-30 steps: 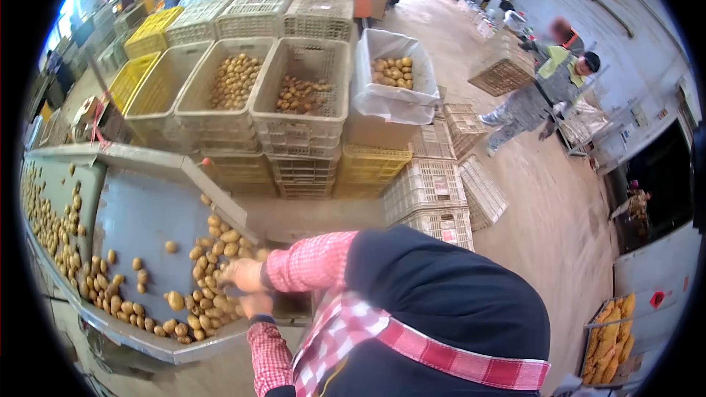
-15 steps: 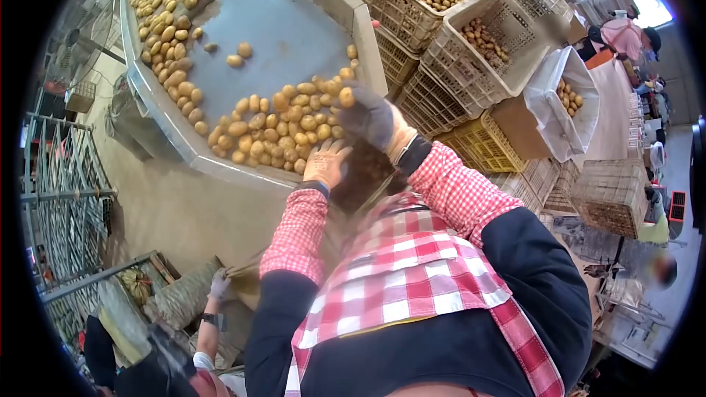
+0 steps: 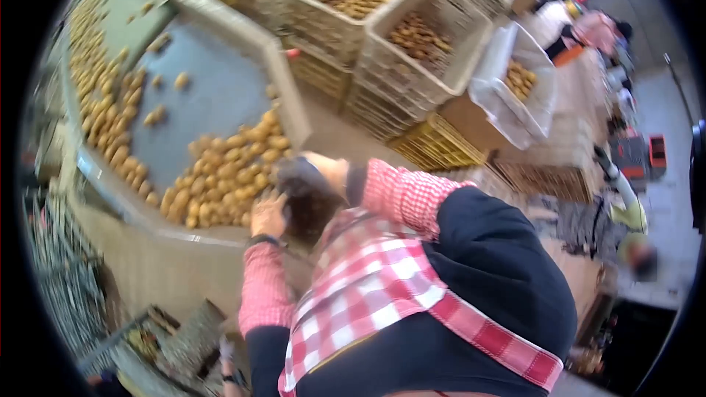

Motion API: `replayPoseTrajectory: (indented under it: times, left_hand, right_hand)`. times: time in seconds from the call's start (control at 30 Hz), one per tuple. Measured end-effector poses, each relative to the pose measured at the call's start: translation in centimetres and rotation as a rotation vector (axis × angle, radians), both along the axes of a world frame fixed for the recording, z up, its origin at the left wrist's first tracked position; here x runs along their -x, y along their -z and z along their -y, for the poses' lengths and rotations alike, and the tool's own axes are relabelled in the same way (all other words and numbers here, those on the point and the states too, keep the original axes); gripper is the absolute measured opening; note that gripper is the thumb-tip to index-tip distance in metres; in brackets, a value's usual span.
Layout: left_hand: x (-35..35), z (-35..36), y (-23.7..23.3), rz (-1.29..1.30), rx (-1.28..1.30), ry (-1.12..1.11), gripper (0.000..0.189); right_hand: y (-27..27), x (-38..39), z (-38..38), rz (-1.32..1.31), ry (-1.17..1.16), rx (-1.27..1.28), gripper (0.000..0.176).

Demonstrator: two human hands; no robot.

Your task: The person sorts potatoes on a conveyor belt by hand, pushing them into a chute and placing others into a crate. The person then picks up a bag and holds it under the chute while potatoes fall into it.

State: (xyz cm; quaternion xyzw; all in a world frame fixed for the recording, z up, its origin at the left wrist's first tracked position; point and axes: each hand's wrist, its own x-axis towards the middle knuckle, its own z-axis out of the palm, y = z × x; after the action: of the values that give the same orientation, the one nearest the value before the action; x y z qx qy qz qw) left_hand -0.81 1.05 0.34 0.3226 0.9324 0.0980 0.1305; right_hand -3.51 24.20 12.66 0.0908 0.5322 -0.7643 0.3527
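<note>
A heap of potatoes [image 3: 228, 169] lies at the near end of the grey-blue sorting table [image 3: 213, 88]. At the heap's near edge rests my left hand [image 3: 268, 215], its fingers stretched toward the potatoes; I make out nothing held in it. My right hand [image 3: 315, 170], in a dark-palmed glove, is just right of it by the table's near right corner. Motion smears its fingers, so a potato in it cannot be made out. Below the right hand is a dark, blurred opening [image 3: 312, 213].
Plastic crates hold potatoes at the upper right: one pale crate [image 3: 294, 11], another beside it [image 3: 375, 48], and a white-lined crate [image 3: 533, 114]. Beneath stands a yellow crate [image 3: 434, 143]. A person in pink [image 3: 592, 33] is farther back. Another person's hand [image 3: 226, 349] shows lower left.
The view has swung, so the table and crates sit farther left. My right hand has drawn down beside my left hand; the potato seen at its fingers is no longer distinguishable.
</note>
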Motion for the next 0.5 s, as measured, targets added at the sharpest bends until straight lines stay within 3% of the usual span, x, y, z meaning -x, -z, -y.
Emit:
replayPoseTrajectory:
  times: [0.07, 0.13, 0.2, 0.27, 0.33, 0.47, 0.5]
  left_hand:
    - [0.1, -0.1, -0.1, -0.028, -0.038, 0.024, 0.043]
    - [0.4, -0.4, -0.4, -0.001, -0.031, 0.033, 0.044]
    - [0.5, -0.6, -1.0, 0.049, -0.011, 0.023, 0.045]
    - [0.5, -1.0, -1.4, 0.05, 0.044, 0.035, 0.044]
    - [0.6, -0.9, -1.0, 0.044, 0.078, 0.047, 0.046]
    - [0.6, -1.2, -1.3, 0.073, 0.089, 0.033, 0.047]
    - [0.6, -1.3, -1.2, 0.058, 0.097, 0.04, 0.045]
  right_hand:
    - [-2.0, 4.1, -3.5, 0.008, 0.299, 0.116, 0.024]
    - [-3.0, 9.8, -6.7, -0.008, 0.657, 0.391, 0.027]
    - [-2.2, 13.4, -9.6, 0.026, 0.64, 0.636, 0.032]
    - [-0.3, 13.9, -8.0, -0.064, 0.639, 0.475, 0.039]
    - [5.7, 14.3, -4.6, 0.248, 0.582, 0.816, 0.041]
    - [2.5, 5.3, -0.2, -0.259, 0.202, -0.305, 0.039]
    - [2.0, 4.0, 0.0, -0.307, 0.153, -0.361, 0.04]
